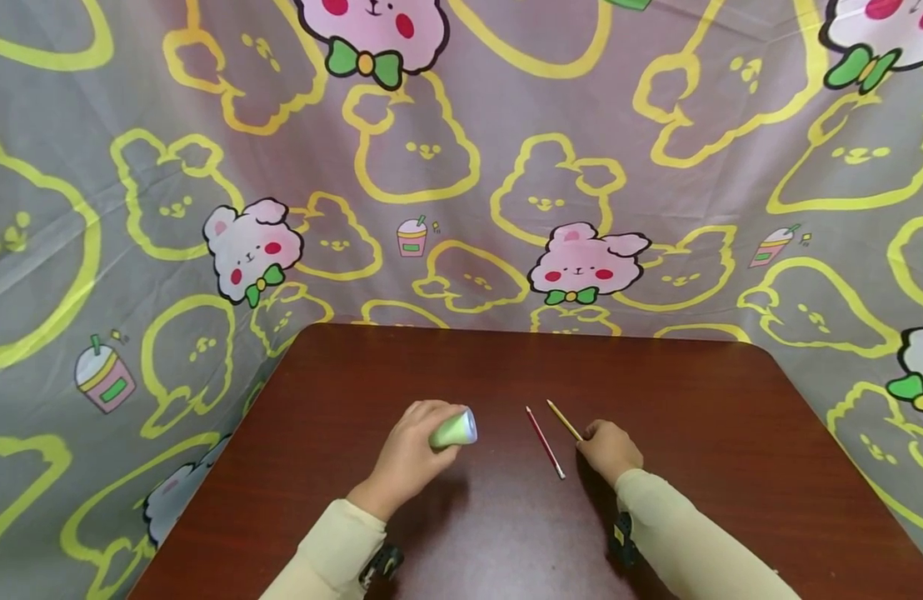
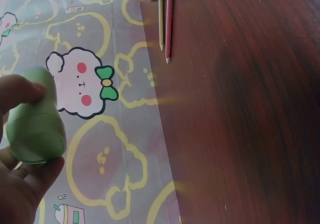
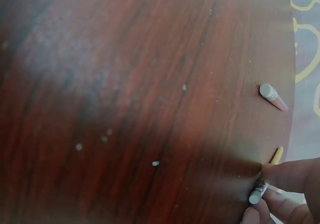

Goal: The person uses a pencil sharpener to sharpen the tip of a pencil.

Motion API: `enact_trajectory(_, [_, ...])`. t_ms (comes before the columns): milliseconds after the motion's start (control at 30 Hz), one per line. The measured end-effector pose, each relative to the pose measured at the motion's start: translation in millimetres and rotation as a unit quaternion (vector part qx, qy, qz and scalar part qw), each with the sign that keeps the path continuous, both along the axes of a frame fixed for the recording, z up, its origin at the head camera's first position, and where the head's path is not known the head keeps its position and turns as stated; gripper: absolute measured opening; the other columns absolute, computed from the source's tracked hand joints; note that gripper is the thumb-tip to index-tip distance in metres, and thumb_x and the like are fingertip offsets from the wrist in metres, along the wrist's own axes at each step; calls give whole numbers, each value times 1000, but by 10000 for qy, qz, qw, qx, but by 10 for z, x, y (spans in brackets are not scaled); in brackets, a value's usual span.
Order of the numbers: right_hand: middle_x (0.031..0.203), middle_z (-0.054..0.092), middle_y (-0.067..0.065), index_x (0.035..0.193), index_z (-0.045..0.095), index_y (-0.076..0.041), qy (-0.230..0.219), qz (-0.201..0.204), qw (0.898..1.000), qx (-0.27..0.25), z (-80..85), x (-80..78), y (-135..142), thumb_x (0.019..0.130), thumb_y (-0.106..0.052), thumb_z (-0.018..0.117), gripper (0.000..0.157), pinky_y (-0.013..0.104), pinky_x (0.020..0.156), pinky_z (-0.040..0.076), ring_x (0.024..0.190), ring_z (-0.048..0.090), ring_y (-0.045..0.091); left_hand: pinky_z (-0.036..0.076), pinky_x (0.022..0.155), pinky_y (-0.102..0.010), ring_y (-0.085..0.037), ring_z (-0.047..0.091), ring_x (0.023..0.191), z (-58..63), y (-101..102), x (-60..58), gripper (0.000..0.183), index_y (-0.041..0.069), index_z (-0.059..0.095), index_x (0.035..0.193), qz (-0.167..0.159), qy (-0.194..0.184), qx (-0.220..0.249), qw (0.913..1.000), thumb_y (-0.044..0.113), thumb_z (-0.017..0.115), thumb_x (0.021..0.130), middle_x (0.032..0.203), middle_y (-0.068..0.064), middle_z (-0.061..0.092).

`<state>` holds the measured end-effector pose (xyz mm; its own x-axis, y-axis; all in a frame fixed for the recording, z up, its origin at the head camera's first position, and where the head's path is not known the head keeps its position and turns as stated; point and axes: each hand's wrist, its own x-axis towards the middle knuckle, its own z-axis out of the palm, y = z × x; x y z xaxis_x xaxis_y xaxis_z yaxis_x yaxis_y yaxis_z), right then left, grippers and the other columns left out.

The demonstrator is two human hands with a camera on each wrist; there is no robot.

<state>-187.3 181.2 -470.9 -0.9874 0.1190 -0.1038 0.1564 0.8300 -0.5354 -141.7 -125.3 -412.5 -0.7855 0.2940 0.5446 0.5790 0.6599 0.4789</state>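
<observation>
My left hand [image 1: 405, 454] grips a small green cylinder [image 1: 454, 429] with a pale end, held above the table. Seen from the left wrist, the cylinder [image 2: 37, 119] has a rounded rim, with thumb and fingers round it; what is inside cannot be told. Over to the right, my right hand [image 1: 611, 452] pinches a yellow pencil [image 1: 563, 418] near its back end, and its tip points away from me. The pencil's white eraser end [image 3: 256, 196] shows between the fingers in the right wrist view. Beside it, untouched, a red pencil [image 1: 544, 442] lies on the table.
The dark red-brown wooden table [image 1: 341, 375] has rounded far corners. A grey curtain [image 1: 491, 108] printed with yellow outlines and pink-cheeked cartoon animals hangs behind it and at both sides. A few pale specks dot the tabletop.
</observation>
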Motion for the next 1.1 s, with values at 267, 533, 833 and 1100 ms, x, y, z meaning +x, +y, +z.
enact_trajectory(267, [89,68,13,101,66,-1,74,72,9999,91,44,-5,7,81,-22,70,29,48,60,48,79,63,29,49,79,-37,-21,57,97,11,-2,-29,49,12,69,113,35,30,-6,10000,3,82,67,105,-4,65])
enact_trajectory(533, [106,63,21,120,61,0,274,85,9992,283,132,33,-35,82,-24,69,46,53,66,49,93,62,39,49,79,-36,-20,57,97,-11,-18,-57,49,13,70,113,82,44,-4,10000,3,83,67,105,-4,65])
enact_trajectory(833, [119,59,26,127,57,3,705,466,9954,445,133,195,-52,84,-23,70,51,56,78,50,103,60,42,49,78,-36,-19,57,97,-40,-9,-63,49,12,69,112,112,23,8,9999,2,82,66,104,-3,65])
enact_trajectory(1100, [124,57,25,129,57,1,1157,628,9899,526,125,292,-34,85,-22,71,52,57,83,49,111,57,42,49,79,-35,-19,58,97,-79,-35,-80,50,12,70,113,130,144,36,9998,1,82,65,104,-2,65])
